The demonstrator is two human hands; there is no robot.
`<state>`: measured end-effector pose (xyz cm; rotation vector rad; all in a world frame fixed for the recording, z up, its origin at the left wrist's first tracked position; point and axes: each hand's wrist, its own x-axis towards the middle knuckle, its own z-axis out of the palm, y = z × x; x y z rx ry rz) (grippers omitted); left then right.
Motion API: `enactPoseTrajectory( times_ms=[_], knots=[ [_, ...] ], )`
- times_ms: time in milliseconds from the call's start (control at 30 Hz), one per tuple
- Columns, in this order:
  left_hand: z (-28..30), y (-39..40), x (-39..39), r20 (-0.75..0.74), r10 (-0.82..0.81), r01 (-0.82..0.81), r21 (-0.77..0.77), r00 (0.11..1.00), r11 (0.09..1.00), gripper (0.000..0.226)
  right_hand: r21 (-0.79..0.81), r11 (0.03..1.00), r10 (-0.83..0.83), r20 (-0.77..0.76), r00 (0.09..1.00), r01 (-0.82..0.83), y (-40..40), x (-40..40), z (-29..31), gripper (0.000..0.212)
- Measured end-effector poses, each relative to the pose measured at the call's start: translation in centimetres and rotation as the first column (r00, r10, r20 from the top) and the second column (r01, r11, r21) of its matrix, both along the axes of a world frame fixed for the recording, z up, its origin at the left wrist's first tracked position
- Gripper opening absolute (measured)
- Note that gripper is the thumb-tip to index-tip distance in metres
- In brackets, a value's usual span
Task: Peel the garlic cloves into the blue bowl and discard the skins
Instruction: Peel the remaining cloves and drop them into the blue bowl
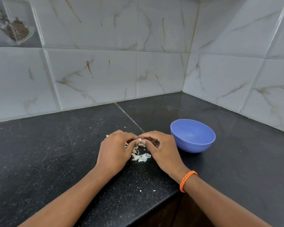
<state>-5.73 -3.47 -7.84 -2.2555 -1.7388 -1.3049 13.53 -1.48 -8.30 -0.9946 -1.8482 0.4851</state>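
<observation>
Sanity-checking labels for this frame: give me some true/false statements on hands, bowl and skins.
1. Both hands pinch one garlic clove. True.
2. The bowl holds peeled cloves. False: nothing shows inside it.
3. Skins lie on the counter between the hands. True.
4. The bowl sits by the left hand. False: it is beside the right hand.
5. The right wrist wears an orange band. True.

Bowl (193,135) on counter (56,153), just R of both hands; skins (140,157) btwn hands, L of bowl.
</observation>
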Motion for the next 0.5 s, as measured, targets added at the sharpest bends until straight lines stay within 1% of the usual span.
enactPoseTrajectory(
  times_ms=[133,233,400,500],
  knots=[
    [0.01,-0.13,0.01,-0.015,0.027,-0.027,0.002,1.0,1.0,0.01,0.045,0.999,-0.001,0.064,0.998,-0.002,-0.19,-0.16,-0.06,0.018],
    [0.06,-0.18,0.22,-0.045,0.028,-0.029,-0.014,0.999,0.999,0.014,0.077,0.996,-0.044,0.095,0.995,0.037,-0.07,-0.14,-0.16,0.017],
    [0.0,-0.26,0.34,-0.063,0.042,-0.044,-0.025,0.997,0.999,0.019,0.099,0.994,-0.056,0.093,0.994,0.047,-0.19,-0.25,-0.25,0.017],
    [0.2,-0.48,0.46,-0.042,0.055,-0.056,-0.023,0.998,0.998,0.016,0.1,0.994,-0.043,0.073,0.996,0.036,-0.28,-0.28,-0.22,0.018]
  ],
)
